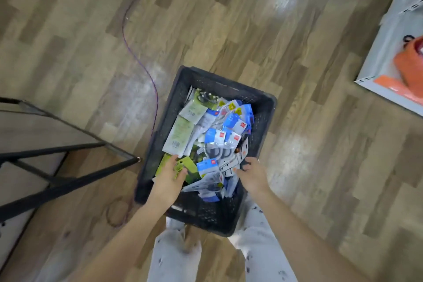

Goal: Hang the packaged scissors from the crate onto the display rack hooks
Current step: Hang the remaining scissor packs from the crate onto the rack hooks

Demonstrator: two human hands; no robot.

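A black plastic crate (263, 117) stood on the wood-patterned floor (229, 18), directly in front of the person's legs in pale speckled trousers (174, 258). It was piled with packaged scissors (231, 130): blue-and-white cards toward the right side and far end, pale green cards (180, 133) on the left. Both hands reached down into the near half of the crate.

The left hand (170, 178) lay over the green packs at the near left, its fingers (172, 159) fairly straight and spread loosely across them, with a yellow-green card (183, 165) just beside them and partly under the thumb. Whether it actually pinched that card could not be told through the blur. The right hand (251, 174) hovered at the crate's right wall, its fingers (246, 167) curled inward against the edge of a white-and-blue pack (229, 165); a firm grip could not be told either.

A blue-topped pack (207, 165) sat between the two sets of fingers. Beyond the fingers, further packs ran to the far wall.

Left of the left fingers stood a black-framed desk (57, 130) with a glass-like top. A purple cable (137, 52) trailed across the floor beyond it, passing close to the crate's left wall. Far to the right of the right fingers was a pale grey shelf (384, 41) carrying something orange (407, 66).
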